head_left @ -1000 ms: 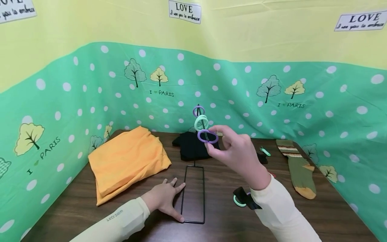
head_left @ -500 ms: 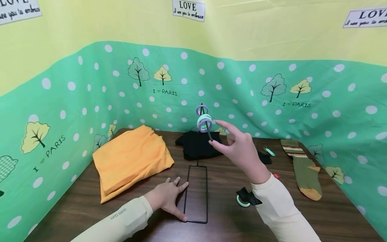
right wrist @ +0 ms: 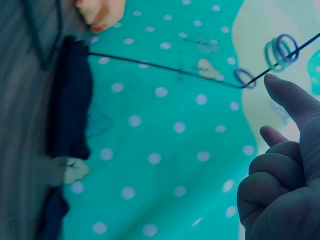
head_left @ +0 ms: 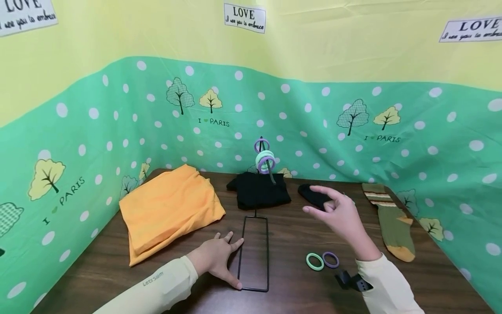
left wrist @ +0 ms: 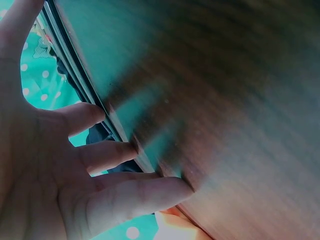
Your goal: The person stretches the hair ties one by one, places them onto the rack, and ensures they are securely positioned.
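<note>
My left hand (head_left: 215,259) spreads its fingers on the table, with thumb and forefinger touching the left side of a black wire stand's rectangular base (head_left: 268,253). In the left wrist view its fingertips (left wrist: 125,150) meet the wood. Several mint and purple rings (head_left: 266,164) hang on the stand's slanted arm. My right hand (head_left: 341,216) is in the air to the right of the stand, thumb and forefinger apart and nothing between them. Below it, a mint ring (head_left: 315,269) and a purple ring (head_left: 338,261) lie side by side on the table.
A folded orange cloth (head_left: 172,213) lies at the left. Folded black cloth (head_left: 259,192) sits behind the stand's base, and a smaller black item (head_left: 311,196) is partly behind my right hand. A green striped sock (head_left: 394,226) lies at the right. Patterned curtain (head_left: 235,100) surrounds the table.
My right hand has let go of a purple ring, which slid back along the arm against the mint rings. The hand then moved right and down. My left hand has stayed.
</note>
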### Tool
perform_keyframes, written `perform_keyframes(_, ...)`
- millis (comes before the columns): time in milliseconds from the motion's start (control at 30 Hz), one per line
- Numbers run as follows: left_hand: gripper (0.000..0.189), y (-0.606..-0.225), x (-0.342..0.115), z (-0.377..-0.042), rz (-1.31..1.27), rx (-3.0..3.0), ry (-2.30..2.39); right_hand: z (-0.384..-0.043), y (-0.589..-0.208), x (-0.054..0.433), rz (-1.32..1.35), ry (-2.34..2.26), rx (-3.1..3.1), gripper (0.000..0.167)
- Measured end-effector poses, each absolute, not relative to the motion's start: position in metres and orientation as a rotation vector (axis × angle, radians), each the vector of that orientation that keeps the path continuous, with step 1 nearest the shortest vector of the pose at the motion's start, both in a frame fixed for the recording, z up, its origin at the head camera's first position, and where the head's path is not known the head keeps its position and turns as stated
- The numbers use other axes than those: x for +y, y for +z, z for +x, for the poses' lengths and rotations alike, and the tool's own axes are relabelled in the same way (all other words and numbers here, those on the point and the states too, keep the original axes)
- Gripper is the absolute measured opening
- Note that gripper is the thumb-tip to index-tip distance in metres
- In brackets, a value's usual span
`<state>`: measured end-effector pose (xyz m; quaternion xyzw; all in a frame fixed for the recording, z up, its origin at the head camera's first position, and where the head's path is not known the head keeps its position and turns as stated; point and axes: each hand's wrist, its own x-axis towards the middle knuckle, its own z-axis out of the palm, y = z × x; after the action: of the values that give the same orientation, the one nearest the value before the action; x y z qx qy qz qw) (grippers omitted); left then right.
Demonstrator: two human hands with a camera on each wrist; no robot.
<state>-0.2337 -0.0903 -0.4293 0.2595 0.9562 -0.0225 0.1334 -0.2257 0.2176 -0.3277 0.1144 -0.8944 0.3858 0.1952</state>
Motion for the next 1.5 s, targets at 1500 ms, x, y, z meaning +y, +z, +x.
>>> perform_keyframes(1500,0.116,-0.433,-0.090,-0.235,0.766,2.797,-0.070,-0.224,-0.444,0.308,0.068,1.190,-3.136,0.067)
